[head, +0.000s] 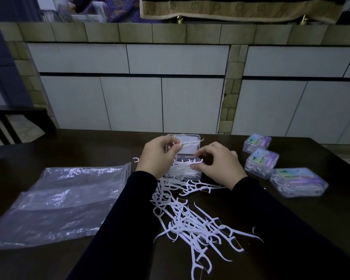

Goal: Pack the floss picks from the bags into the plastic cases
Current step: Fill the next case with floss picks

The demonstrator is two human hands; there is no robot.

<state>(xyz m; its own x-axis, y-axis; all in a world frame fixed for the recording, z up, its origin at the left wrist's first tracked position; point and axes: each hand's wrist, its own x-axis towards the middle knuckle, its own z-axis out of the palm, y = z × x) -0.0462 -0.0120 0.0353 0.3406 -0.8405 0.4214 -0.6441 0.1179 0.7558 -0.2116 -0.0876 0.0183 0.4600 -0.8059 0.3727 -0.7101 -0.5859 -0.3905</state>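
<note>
A clear plastic case (pixel 190 147) stands open on the dark table, its lid raised at the back and white floss picks lying in its base. My left hand (pixel 157 156) pinches a floss pick (pixel 185 143) in front of the lid. My right hand (pixel 218 163) has curled fingers on the picks at the right of the case's base. A loose pile of white floss picks (pixel 190 217) spreads on the table between my forearms. Two clear plastic bags (pixel 69 201) lie flat to the left.
Three closed, filled cases with coloured labels (pixel 262 161) sit in a row at the right of the table (pixel 301 215). A single small pick (pixel 136 159) lies left of my left hand. A dark chair (pixel 12 122) stands at the far left; a tiled counter wall is behind.
</note>
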